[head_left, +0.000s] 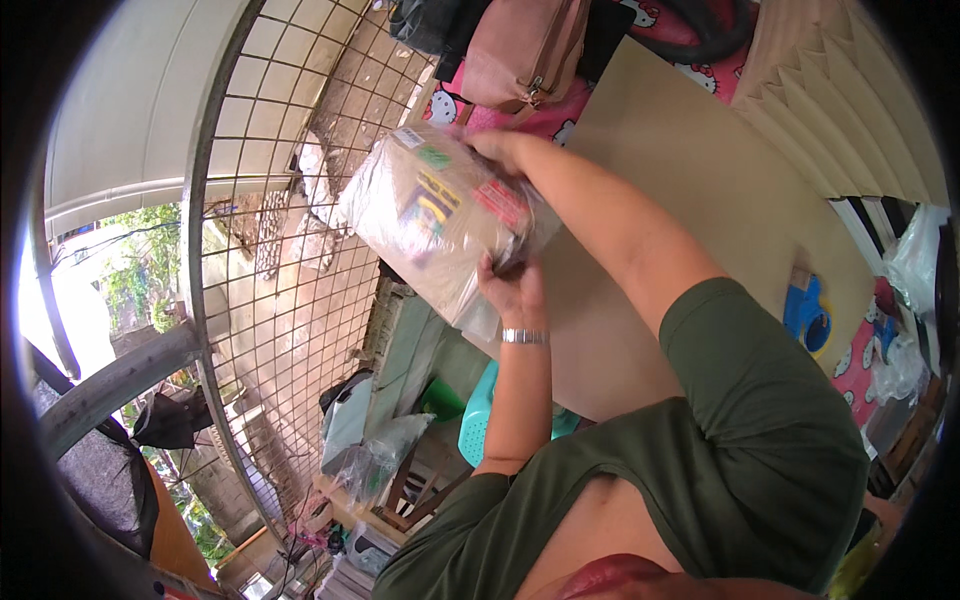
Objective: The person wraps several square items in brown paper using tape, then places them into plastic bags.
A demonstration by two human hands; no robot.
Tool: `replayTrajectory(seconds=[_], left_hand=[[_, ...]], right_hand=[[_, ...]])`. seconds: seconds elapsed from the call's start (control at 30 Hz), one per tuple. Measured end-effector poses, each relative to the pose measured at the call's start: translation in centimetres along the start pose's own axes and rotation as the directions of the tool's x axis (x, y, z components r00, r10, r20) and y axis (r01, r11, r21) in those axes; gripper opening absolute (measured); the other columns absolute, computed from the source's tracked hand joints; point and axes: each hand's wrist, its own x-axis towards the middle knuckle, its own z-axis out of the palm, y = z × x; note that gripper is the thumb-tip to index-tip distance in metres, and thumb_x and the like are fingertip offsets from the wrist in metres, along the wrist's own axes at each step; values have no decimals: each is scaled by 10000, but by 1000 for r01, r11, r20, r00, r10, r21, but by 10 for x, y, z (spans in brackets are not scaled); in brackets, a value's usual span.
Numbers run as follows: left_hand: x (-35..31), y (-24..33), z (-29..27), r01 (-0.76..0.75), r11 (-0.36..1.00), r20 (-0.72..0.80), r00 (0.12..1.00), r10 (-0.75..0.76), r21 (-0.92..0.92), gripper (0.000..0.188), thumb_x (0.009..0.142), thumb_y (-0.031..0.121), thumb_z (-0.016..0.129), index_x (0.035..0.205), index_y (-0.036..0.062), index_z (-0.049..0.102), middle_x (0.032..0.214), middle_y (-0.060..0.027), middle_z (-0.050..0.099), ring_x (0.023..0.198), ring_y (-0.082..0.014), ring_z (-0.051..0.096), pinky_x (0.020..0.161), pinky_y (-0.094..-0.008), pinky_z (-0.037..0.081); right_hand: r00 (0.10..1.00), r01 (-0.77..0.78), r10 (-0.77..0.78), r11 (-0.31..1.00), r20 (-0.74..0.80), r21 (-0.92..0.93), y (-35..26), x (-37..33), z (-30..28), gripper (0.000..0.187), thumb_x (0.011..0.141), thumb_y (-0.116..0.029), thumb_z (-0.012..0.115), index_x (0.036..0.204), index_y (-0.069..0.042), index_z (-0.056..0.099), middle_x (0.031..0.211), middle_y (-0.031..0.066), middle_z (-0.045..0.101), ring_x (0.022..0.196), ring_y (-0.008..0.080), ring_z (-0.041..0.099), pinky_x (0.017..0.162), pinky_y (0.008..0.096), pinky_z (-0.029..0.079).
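A bulky parcel wrapped in clear, shiny plastic (385,205) is held up at the far left edge of the tan board. Yellow-and-black, red and green printed patches show on its face, along with a small white label. My left hand (515,287), with a silver watch at the wrist, grips the near right side of the parcel, fingers closed at its edge. Over its far right corner my right hand (497,150) is closed on the wrapping, its fingertips partly hidden. A dark patch shows on the parcel between the two hands.
On the tan board (640,330) lies a blue tape dispenser (805,312) at right. A pink bag (525,55) rests on a pink patterned cloth at the back. Wire mesh (290,250) rises close on the left. A teal plastic chair (478,415) stands below the board.
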Motion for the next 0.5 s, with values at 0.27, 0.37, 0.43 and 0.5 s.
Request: replayTrajectory(seconds=[0.27, 0.37, 0.43, 0.5], left_hand=[[103, -31, 19, -48, 987, 13, 999, 47, 153, 159, 760, 138, 536, 848, 19, 593, 986, -131, 615, 919, -291, 571, 866, -409, 452], [91, -52, 48, -39, 983, 38, 999, 33, 179, 197, 754, 126, 507, 896, 17, 589, 982, -132, 616, 914, -287, 579, 842, -384, 455], [84, -44, 39, -9, 978, 28, 1000, 3, 210, 249, 752, 153, 495, 950, 26, 575, 1034, -131, 605, 976, -289, 559, 888, -398, 419], [67, -39, 38, 55, 961, -2, 998, -56, 271, 309, 751, 188, 486, 1011, 38, 557, 1084, -127, 589, 1029, -290, 535, 930, -418, 378]], right_hand=[[865, -17, -491, 186, -108, -982, -84, -64, 42, 403, 895, -347, 459, 1063, -13, 610, 1035, 137, 632, 928, 230, 600, 813, 361, 451], [704, 210, -711, 211, -3, -955, -60, -105, 10, 450, 895, -388, 460, 1110, -14, 588, 1058, 169, 615, 949, 252, 594, 841, 355, 439], [774, 217, -615, 480, -149, -850, -29, -136, 23, 470, 899, -416, 459, 1130, -25, 582, 1063, 160, 614, 977, 221, 579, 868, 340, 426], [839, 226, -494, 697, -227, -680, 0, -133, 14, 512, 890, -444, 464, 1154, -19, 570, 1063, 139, 622, 988, 204, 576, 885, 331, 419]])
